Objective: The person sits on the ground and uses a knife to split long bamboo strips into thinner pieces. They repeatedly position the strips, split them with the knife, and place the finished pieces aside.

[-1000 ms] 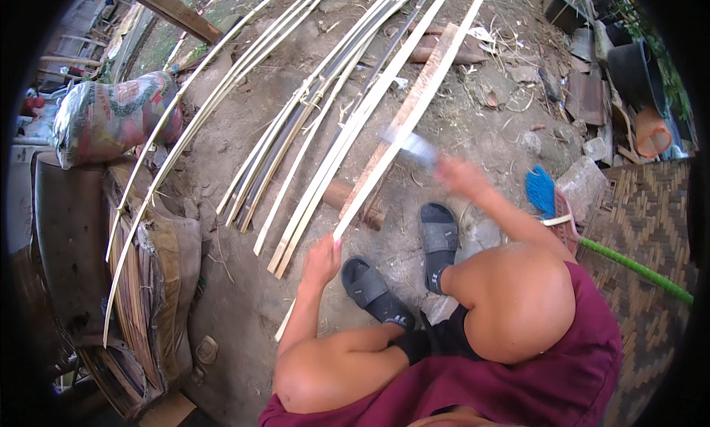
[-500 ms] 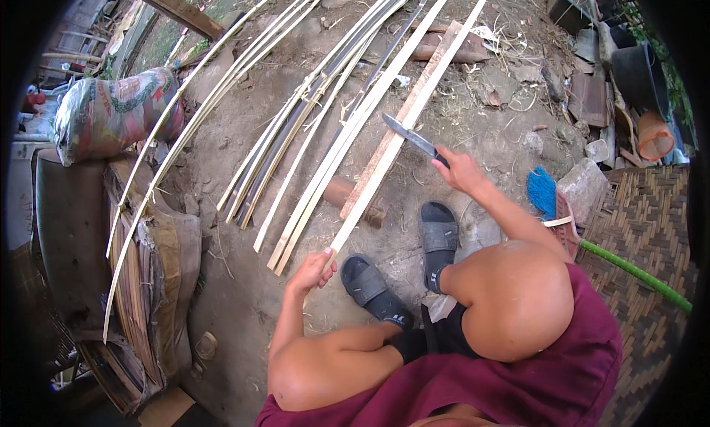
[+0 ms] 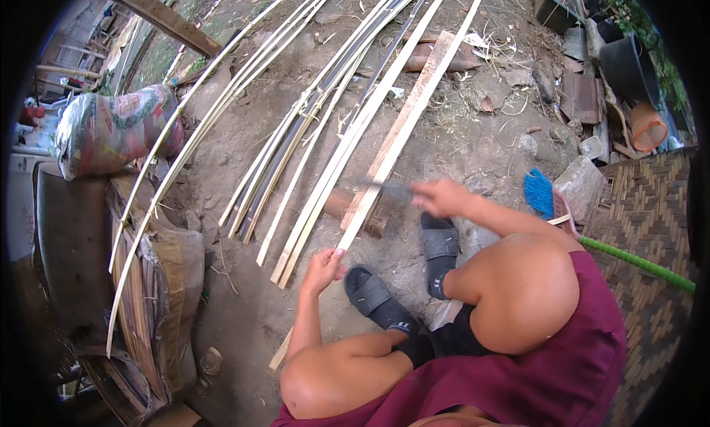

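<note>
My left hand (image 3: 324, 270) is closed around the near part of a long pale bamboo strip (image 3: 408, 131). The strip slants away to the upper right over a rough wooden board (image 3: 429, 68). That board rests across a short brown log (image 3: 340, 201). In my right hand (image 3: 444, 198) is a knife (image 3: 390, 188), its blade blurred by motion and lying across the strip above the log. A short length of pale strip shows below my left forearm. Just left of the board, more bamboo strips (image 3: 325, 183) lie side by side on the ground.
Bundles of thin strips (image 3: 222, 90) spread at the left, near a stuffed sack (image 3: 122, 127) and a worn padded seat (image 3: 166, 279). On the right are a woven bamboo mat (image 3: 636, 227), a green-handled broom (image 3: 640, 264), a stone (image 3: 580, 183) and a black bucket (image 3: 629, 68). My sandalled feet flank the work.
The knife in my right hand has come down along the strip toward me. The strip has slid nearer through my left hand, and its end now shows below my forearm.
</note>
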Available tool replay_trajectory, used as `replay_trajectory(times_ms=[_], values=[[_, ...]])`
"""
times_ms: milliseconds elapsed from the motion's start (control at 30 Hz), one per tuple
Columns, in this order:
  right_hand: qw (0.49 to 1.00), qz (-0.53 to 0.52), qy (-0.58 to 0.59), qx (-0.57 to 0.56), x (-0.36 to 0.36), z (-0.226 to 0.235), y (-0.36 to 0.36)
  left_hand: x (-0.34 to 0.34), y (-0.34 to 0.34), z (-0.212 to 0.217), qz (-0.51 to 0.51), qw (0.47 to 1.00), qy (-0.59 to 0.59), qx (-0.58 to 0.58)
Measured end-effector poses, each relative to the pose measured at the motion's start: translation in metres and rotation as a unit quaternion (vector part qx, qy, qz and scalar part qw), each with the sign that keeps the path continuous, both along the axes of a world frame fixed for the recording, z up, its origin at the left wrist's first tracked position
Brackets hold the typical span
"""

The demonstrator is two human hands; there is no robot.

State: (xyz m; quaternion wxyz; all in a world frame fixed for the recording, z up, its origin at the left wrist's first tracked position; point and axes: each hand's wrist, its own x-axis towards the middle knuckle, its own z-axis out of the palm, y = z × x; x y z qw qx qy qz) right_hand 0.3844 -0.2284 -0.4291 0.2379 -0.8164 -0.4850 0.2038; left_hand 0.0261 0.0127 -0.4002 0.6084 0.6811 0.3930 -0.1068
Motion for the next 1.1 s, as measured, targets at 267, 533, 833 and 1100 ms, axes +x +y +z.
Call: replay_trajectory(times_ms=[267, 533, 833, 1100], values=[[0.988, -0.151, 0.016, -0.026, 0.033, 0.004, -0.009, -0.072, 0.028, -0.010, -0.054, 0.993, 0.107, 0.001], [0.963, -0.251, -0.051, -0.082, 0.102, -0.012, -0.039, -0.039, 0.025, -0.013, -0.006, 0.997, 0.057, -0.053], [0.993, 0.084, 0.047, -0.064, -0.086, 0.007, 0.008, 0.007, -0.011, -0.010, -0.144, 0.917, -0.065, 0.367], [0.916, -0.391, -0.070, -0.055, 0.123, 0.004, -0.075, -0.016, 0.006, -0.003, -0.164, 0.948, -0.011, 0.272]])
